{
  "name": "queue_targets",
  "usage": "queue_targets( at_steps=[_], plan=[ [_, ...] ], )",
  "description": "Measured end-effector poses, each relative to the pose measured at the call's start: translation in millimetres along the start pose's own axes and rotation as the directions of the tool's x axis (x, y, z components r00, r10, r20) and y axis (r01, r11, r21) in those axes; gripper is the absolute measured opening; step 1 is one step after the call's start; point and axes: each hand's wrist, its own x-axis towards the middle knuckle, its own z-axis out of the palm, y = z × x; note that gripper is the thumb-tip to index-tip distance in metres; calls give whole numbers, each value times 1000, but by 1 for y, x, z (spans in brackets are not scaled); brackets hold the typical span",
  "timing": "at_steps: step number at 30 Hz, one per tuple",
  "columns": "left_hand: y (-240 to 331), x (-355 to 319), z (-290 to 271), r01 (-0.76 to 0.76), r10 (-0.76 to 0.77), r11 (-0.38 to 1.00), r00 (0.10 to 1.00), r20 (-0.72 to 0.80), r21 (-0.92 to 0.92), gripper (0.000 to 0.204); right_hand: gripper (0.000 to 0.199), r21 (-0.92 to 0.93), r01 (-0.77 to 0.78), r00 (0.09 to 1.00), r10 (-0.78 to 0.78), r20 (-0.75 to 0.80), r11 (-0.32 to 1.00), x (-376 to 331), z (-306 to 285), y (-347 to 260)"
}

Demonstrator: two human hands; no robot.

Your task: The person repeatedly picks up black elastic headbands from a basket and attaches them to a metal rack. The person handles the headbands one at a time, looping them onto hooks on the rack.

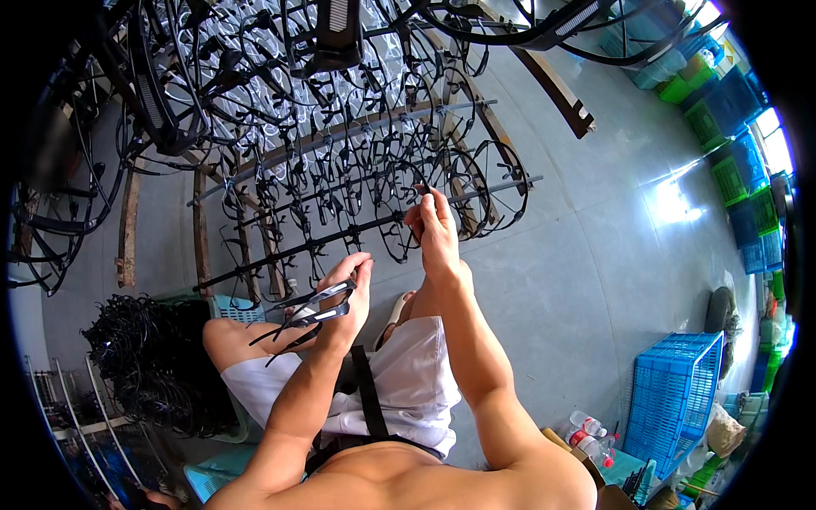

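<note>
Landmark: a rack of long dark rods (365,225) hung with black eyeglass frames, slanting across the middle of the view
Right hand: the right hand (433,225) is raised to the rack, fingers pressed together in a pinch on a thin black piece (422,189) right at one of the rods
Left hand: the left hand (347,297) sits below the rack and just to the left of the right hand, closed around a bundle of black frame parts (308,313) whose ends stick out to the left
Frames on rack: rows of black rims (399,170) hang from the rods, packed side by side
Pile: a heap of black parts (157,361) lies well below the rack, at the left, beside the person's knee
Basket: a pale blue basket (238,308) stands just under the rack's lower left end
Crate: a blue plastic crate (671,399) stands on the grey floor (578,280), far right of the rack and well apart from it
Bottles: two plastic bottles (586,431) lie close to the crate's left side
</note>
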Motion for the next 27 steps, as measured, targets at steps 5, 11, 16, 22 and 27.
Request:
queue_targets(
  at_steps=[5, 11, 16, 22, 27],
  plan=[
    [9, 8, -4, 98, -98, 993, 995, 17, -59, 17, 27, 44, 15, 999, -17, 51, 999, -12, -11, -2],
    [12, 8, 2, 132, -134, 987, 991, -13, -89, 18, 27, -18, -7, 998, 5, -60, 1000, -55, -30, 13],
    [1, -1, 4, 120, -124, 985, 992, -30, -125, 17, 29, -98, 12, 994, -23, -109, 995, -53, -15, -2],
    [9, 6, 2, 127, -134, 985, 990, -49, -116, 13, 26, -97, 31, 999, -30, 17, 995, -42, -39, 3],
    [1, 5, 7, 108, -120, 980, 991, -65, -170, 13, 28, -7, 47, 999, -47, -5, 999, -40, -31, 8]
  ],
)
